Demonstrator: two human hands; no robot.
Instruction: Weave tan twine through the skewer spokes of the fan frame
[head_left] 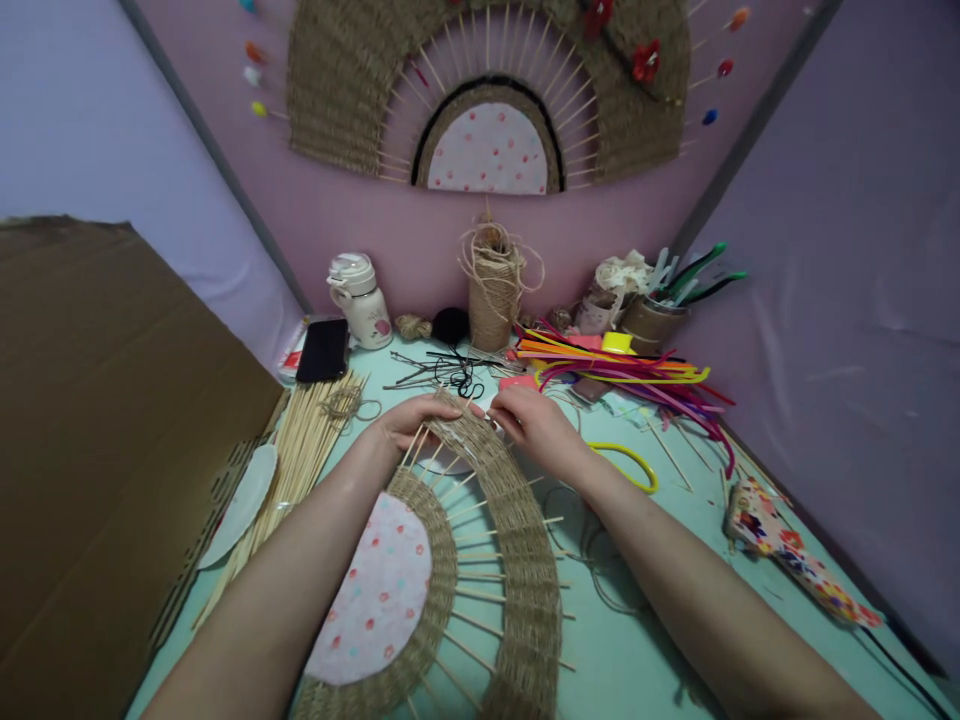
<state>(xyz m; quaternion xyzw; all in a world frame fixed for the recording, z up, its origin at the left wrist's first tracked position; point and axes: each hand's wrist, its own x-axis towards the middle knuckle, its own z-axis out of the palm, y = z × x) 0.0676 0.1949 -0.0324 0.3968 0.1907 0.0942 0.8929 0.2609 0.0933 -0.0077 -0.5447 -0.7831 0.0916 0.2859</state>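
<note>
A half-round woven piece (517, 560) lies on the pale green table (645, 620): a dotted fabric centre (379, 590), a jute ring, wooden skewer spokes and an outer jute band. My left hand (409, 418) grips the far end of the outer band, fingers curled over the skewers. My right hand (529, 418) pinches the same end from the right, fingers closed on the jute twine. Both hands meet at the top of the band.
A skewer bundle (300, 470) and cardboard sheet (112, 450) lie left. At the back stand a white bottle (361, 300), phone (324, 350), jute spool (493, 290) and a cup of pipe cleaners (652, 320). Coloured pipe cleaners (622, 370) spread right. A finished woven fan (487, 90) hangs on the wall.
</note>
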